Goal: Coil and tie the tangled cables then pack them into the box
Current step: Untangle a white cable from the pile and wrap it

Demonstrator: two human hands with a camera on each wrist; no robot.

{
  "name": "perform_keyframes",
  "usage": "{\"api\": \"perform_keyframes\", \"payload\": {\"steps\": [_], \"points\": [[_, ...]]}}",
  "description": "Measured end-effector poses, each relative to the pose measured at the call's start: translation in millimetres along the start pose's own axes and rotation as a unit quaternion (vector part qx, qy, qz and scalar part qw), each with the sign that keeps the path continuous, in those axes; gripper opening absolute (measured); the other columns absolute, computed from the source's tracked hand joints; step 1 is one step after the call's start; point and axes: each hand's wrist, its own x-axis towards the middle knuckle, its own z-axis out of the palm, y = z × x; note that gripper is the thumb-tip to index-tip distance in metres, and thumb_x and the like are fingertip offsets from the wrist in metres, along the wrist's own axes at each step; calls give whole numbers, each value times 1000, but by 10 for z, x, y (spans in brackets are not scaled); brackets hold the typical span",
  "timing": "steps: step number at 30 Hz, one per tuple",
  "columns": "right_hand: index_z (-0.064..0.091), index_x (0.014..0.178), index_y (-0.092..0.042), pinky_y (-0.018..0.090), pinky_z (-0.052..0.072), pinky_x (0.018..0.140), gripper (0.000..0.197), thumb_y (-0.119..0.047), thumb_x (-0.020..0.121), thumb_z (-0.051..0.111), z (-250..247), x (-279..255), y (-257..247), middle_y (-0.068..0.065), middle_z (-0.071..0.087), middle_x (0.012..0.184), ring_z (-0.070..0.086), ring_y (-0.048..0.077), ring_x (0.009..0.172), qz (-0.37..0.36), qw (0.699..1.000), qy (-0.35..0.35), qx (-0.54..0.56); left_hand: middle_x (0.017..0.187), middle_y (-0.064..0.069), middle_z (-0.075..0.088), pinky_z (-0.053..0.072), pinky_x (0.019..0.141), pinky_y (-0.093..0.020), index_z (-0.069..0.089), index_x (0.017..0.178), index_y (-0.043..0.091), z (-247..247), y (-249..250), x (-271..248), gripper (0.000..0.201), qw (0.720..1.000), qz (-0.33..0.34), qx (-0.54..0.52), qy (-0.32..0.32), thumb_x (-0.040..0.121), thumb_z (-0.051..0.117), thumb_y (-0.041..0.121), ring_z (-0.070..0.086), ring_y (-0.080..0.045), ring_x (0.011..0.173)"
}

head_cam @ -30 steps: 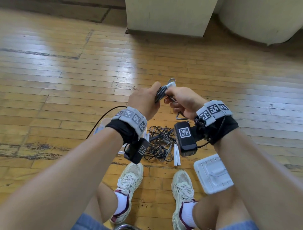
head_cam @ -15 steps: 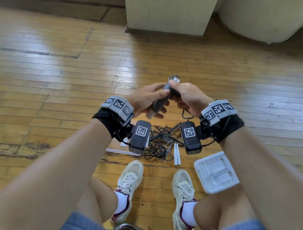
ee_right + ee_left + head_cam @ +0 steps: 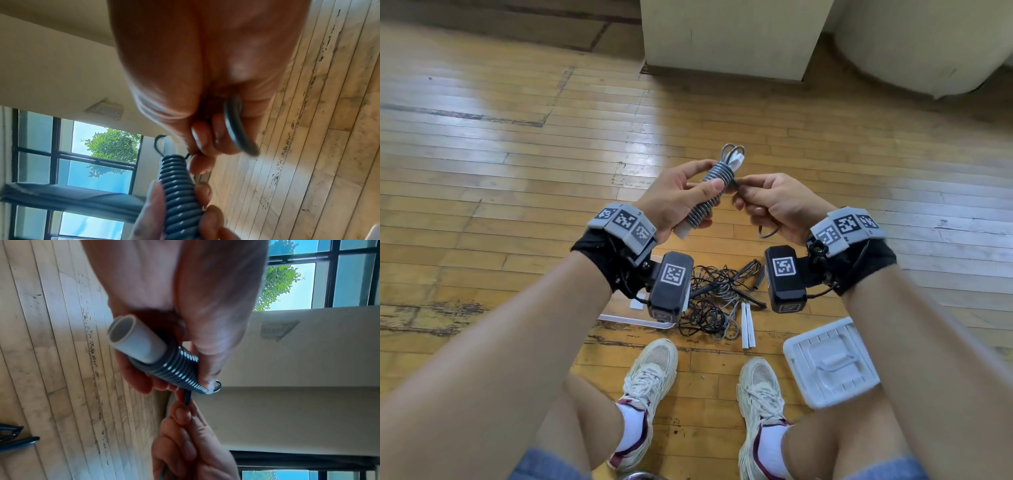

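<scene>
A grey cable is wound in tight turns into a coil (image 3: pixel 709 197) round a white tube (image 3: pixel 131 339). My left hand (image 3: pixel 681 198) grips this coil, thumb across its turns (image 3: pixel 180 368). Just to its right, my right hand (image 3: pixel 770 205) pinches the cable's loose end (image 3: pixel 736 186) where it leaves the top of the coil (image 3: pixel 180 181). A spare loop (image 3: pixel 236 126) of the cable hangs below that fist (image 3: pixel 767 233). On the floor below lies a tangle of dark cables (image 3: pixel 715 298). The white box's lid (image 3: pixel 832 363) lies by my right foot.
Two white tubes (image 3: pixel 748 325) lie beside the tangle, and a flat white tray edge (image 3: pixel 626 320) shows under the left wrist camera. My sneakers (image 3: pixel 650 380) stand close in front. A pale cabinet (image 3: pixel 732 37) stands at the far end of the wooden floor.
My left hand has turned palm-up and now holds the coil from the left. My right hand has drawn the cable's end out to the right of the coil's top.
</scene>
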Motion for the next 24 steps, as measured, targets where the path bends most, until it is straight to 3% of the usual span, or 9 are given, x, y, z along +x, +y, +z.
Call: {"api": "perform_keyframes", "payload": {"steps": [5, 9, 12, 15, 17, 18, 21, 22, 24], "points": [[59, 111, 3, 14, 29, 39, 20, -7, 105, 42, 94, 41, 2, 2, 52, 71, 35, 1, 44, 32, 998, 25, -49, 89, -8, 72, 62, 71, -48, 60, 132, 25, 3, -84, 60, 55, 979, 71, 173, 77, 81, 82, 24, 68, -24, 72], [58, 109, -4, 15, 29, 43, 14, -15, 102, 51, 171, 42, -36, -1, 50, 70, 35, 3, 46, 64, 996, 29, -58, 94, 10, 71, 60, 74, -35, 60, 127, 41, 44, -135, 71, 53, 895, 140, 395, 154, 78, 81, 42, 68, -11, 82], [58, 102, -10, 18, 29, 42, 39, -48, 101, 51, 232, 72, 9, -3, 50, 68, 35, 4, 45, 89, 991, 90, -44, 99, 6, 74, 53, 74, -29, 60, 128, 40, 154, -226, 57, 49, 808, 204, 522, 179, 82, 76, 46, 67, -16, 86], [56, 93, -10, 23, 29, 44, 44, -51, 102, 44, 255, 100, 67, 0, 49, 67, 36, 10, 48, 97, 980, 162, -69, 93, 4, 73, 49, 69, -28, 61, 127, 32, 251, -288, 34, 47, 767, 241, 567, 179, 83, 75, 42, 66, -18, 80], [56, 90, -10, 25, 28, 44, 42, -46, 104, 42, 225, 120, 82, 1, 48, 66, 35, 11, 48, 83, 977, 178, -83, 92, 4, 71, 52, 69, -32, 59, 125, 30, 268, -282, 27, 47, 782, 228, 554, 170, 83, 75, 42, 65, -19, 78], [57, 91, -9, 26, 28, 45, 40, -44, 105, 42, 204, 133, 81, 1, 49, 66, 35, 11, 47, 75, 977, 175, -94, 93, 4, 70, 54, 68, -33, 57, 124, 29, 261, -272, 30, 48, 811, 205, 525, 156, 82, 75, 42, 65, -18, 77], [60, 93, -8, 26, 30, 48, 39, -40, 105, 41, 172, 143, 61, 0, 51, 66, 37, 11, 50, 47, 979, 145, -134, 99, -3, 65, 61, 64, -39, 49, 125, 22, 234, -170, 33, 51, 953, 53, 294, 55, 84, 78, 31, 67, -17, 75], [60, 89, -9, 27, 30, 48, 40, -39, 106, 41, 174, 139, 55, 0, 50, 65, 37, 12, 51, 39, 980, 134, -145, 100, -7, 63, 62, 66, -44, 48, 126, 18, 226, -139, 23, 48, 979, 0, 206, 9, 87, 75, 24, 67, -21, 74], [58, 82, -10, 27, 31, 50, 40, -37, 106, 40, 177, 116, 45, 0, 48, 64, 38, 13, 52, 27, 978, 116, -169, 100, -15, 61, 61, 69, -50, 46, 128, 11, 213, -97, -2, 37, 992, -74, 81, -64, 95, 64, 15, 67, -28, 74]]}}
